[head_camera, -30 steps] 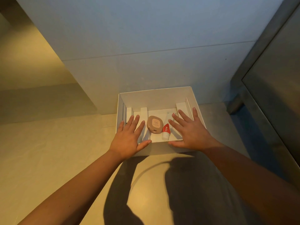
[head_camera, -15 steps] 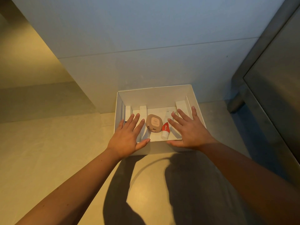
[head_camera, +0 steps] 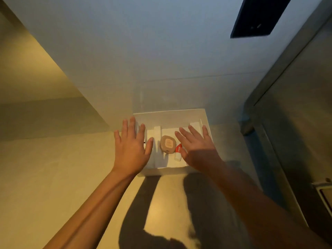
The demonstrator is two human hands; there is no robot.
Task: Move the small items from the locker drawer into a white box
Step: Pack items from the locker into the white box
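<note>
Head camera looks down along both my bare forearms to a white box (head_camera: 170, 117) that sits on the pale floor (head_camera: 53, 177), its far wall against a white panel (head_camera: 143, 51).

My left hand (head_camera: 131, 148) is released, palm down, fingers straight and slightly spread. It lies over the box's left wall, with the thumb reaching across the inside. My right hand (head_camera: 197, 150) is likewise released and flat, fingers straight and fanned, and it covers the near right part of the box. Neither hand grasps anything. I cannot tell whether either palm touches the box or hovers just above it.

Two small items lie on the box's floor between my hands. A beige rounded-square case (head_camera: 168, 144) sits near the middle. Just beside it on the right is a small red-and-white tube (head_camera: 177, 152), partly hidden under my right thumb. White cardboard inserts stand inside: one upright piece (head_camera: 157, 132) left of the case and another (head_camera: 195, 125) at the far right corner.

To the right a grey metal panel (head_camera: 296, 123) rises from the floor. A dark rectangular opening (head_camera: 260, 15) shows at the top right of the white panel. Shadows of my arms fall on the floor below the box.
</note>
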